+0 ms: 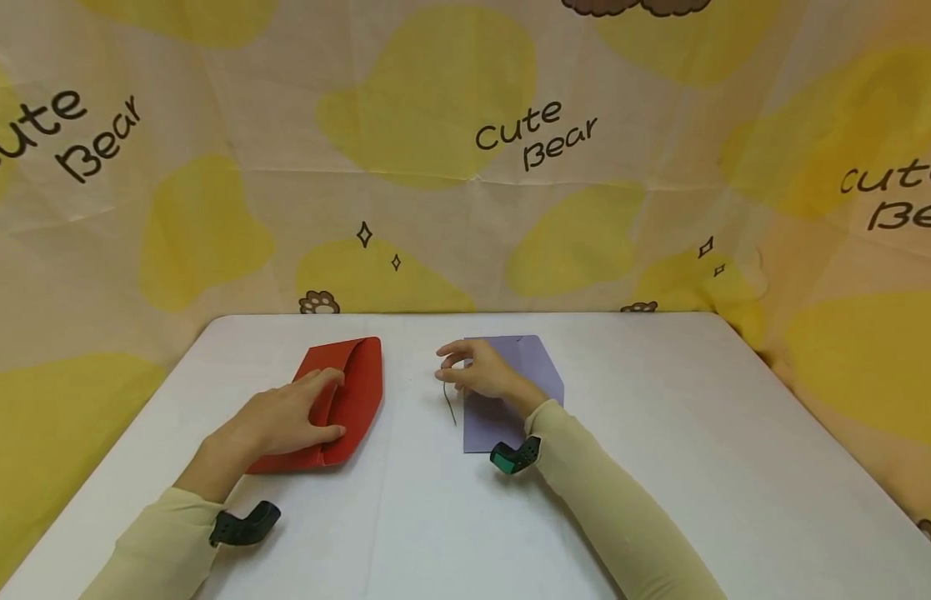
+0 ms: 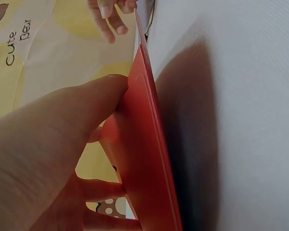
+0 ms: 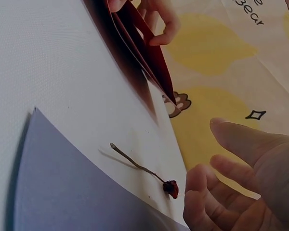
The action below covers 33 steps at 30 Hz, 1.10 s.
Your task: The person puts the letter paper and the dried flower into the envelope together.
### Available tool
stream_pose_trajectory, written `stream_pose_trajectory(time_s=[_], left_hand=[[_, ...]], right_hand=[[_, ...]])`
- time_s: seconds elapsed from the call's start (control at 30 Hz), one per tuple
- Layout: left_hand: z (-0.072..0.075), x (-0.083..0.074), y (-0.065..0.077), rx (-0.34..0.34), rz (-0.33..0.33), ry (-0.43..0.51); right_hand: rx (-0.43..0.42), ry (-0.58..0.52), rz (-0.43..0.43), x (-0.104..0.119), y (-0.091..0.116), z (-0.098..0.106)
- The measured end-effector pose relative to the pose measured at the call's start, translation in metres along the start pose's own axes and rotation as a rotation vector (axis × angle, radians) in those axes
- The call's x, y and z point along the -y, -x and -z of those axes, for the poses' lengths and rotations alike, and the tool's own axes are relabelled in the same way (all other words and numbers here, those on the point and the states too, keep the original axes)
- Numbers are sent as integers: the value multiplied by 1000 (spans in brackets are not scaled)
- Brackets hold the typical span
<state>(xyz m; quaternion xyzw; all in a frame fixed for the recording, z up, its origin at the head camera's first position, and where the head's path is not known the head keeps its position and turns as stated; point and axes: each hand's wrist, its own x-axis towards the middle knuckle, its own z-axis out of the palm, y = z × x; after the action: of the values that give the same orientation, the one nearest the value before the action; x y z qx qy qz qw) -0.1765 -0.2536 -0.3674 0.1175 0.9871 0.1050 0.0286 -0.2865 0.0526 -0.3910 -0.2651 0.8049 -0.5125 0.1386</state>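
A red envelope (image 1: 363,408) with its flap open lies at the left of the white table. My left hand (image 1: 273,417) grips it across its width, thumb on the near edge and fingers on the far edge. In the left wrist view the envelope (image 2: 139,139) is tilted off the table and bowed. My right hand (image 1: 476,369) hovers over a purple envelope (image 1: 483,429), fingers loosely bent. Beside that envelope lies a dried rose (image 3: 171,188) with a thin stem (image 1: 451,407). The right fingers (image 3: 195,192) are close to the bloom, with a gap between.
A yellow and cream cloth (image 1: 435,208) printed with words hangs behind and beside the table (image 1: 698,458). Black bands (image 1: 243,525) sit on both wrists. Small dark specks lie on the table near the rose.
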Motion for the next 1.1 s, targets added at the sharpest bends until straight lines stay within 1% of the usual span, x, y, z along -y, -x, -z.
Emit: stream_pose_trajectory(time_s=[0.13, 0.3, 0.47, 0.7, 0.9, 1.1], left_hand=[[0, -1, 0, -5, -1, -2], [-1, -1, 0, -5, -2, -2], [-3, 0, -2, -1, -2, -12], [-4, 2, -3, 2, -2, -4], [-4, 2, -3, -9, -10, -4], [-2, 2, -2, -6, -10, 2]], right_hand=[[6, 0, -19, -1, 0, 3], [46, -4, -28, -2, 2, 5], [63, 51, -22, -2, 4, 7], [33, 131, -37, -1, 5, 5], [-27, 199, -90, -2, 5, 0], [-81, 289, -100, -4, 5, -9]])
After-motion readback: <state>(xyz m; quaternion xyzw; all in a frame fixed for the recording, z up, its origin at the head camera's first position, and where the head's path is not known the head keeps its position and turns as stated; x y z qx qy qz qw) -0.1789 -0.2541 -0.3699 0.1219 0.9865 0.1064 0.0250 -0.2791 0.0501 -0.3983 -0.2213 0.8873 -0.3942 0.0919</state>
